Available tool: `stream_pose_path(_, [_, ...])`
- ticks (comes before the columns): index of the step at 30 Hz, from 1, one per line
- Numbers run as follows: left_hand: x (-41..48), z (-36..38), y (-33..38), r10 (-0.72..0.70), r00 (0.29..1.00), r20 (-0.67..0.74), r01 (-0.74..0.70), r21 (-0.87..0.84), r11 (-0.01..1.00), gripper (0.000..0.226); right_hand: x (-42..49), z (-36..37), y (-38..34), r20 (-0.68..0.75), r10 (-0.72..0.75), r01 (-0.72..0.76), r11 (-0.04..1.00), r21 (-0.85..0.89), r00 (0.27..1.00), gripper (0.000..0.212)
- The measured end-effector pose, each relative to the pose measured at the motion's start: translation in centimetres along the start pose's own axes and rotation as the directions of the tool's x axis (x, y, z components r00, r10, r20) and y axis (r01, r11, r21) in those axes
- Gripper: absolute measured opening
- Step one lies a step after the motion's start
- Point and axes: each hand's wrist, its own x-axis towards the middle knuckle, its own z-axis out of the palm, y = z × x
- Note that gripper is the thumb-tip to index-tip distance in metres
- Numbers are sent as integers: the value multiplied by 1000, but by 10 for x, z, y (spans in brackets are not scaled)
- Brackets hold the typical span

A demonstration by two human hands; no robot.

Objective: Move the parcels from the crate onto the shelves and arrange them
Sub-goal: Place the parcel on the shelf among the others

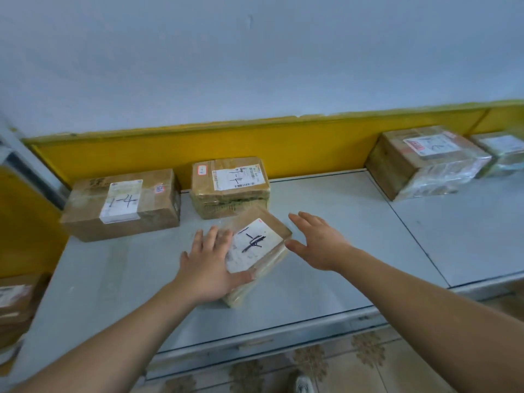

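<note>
A small taped cardboard parcel [256, 249] with a white label marked "1-4" lies askew on the grey shelf [326, 231]. My left hand [208, 265] lies flat on its left side, fingers straight, thumb along the near edge. My right hand [316, 241] hovers open just right of the parcel, thumb close to its right corner. Behind stand two more "1-4" parcels: a wide box [122, 204] at the left and a squarer one [229, 185] in the middle. The crate is out of view.
A larger taped box [425, 161] and another parcel [503, 151] sit at the back right of the shelf. A yellow back board [297, 143] runs along the wall. More boxes [17, 304] are stacked lower left. Patterned floor tiles show below the shelf's front edge.
</note>
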Motion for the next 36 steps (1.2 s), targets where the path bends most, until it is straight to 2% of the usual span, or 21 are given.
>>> stream_pose_path(4, [4,-1,12,75,997,5,-75,-88,993,121,8,0,-3,-13,-120,120,993,16,993,72])
stream_pose_path(8, [30,-1,55,205,979,3,-203,-106,973,122,3,-3,13,-20,-210,205,968,-147,977,72])
stream_pose_path(12, [57,-2,86,259,964,-58,-265,-179,948,115,-7,-4,47,37,-174,178,962,-208,984,72])
stream_pose_path(14, [58,2,80,205,971,-119,-230,-260,938,107,-9,-2,59,25,-144,146,963,-228,989,69])
stream_pose_path(17, [51,21,49,4,992,-127,-44,-314,948,91,-4,2,66,-17,-129,122,965,-234,991,66])
stream_pose_path(20, [43,43,16,-170,986,-3,167,-158,973,77,9,-4,70,-64,-63,46,971,-234,996,64])
stream_pose_path(22, [39,57,5,-237,969,69,241,-50,969,75,17,-9,72,-92,-13,-10,970,-243,996,66])
stream_pose_path(24, [40,68,4,-269,961,65,268,20,963,79,24,-11,70,-113,-30,-2,963,-269,993,75])
stream_pose_path(26, [47,74,10,-278,960,37,276,50,960,84,30,-11,66,-112,-104,66,950,-304,988,80])
stream_pose_path(29, [61,78,23,-280,960,13,279,58,959,86,39,-9,68,-88,-161,125,940,-318,983,70])
stream_pose_path(36, [67,93,24,-286,955,-81,293,97,951,89,66,-20,105,-121,-42,3,954,-300,992,65])
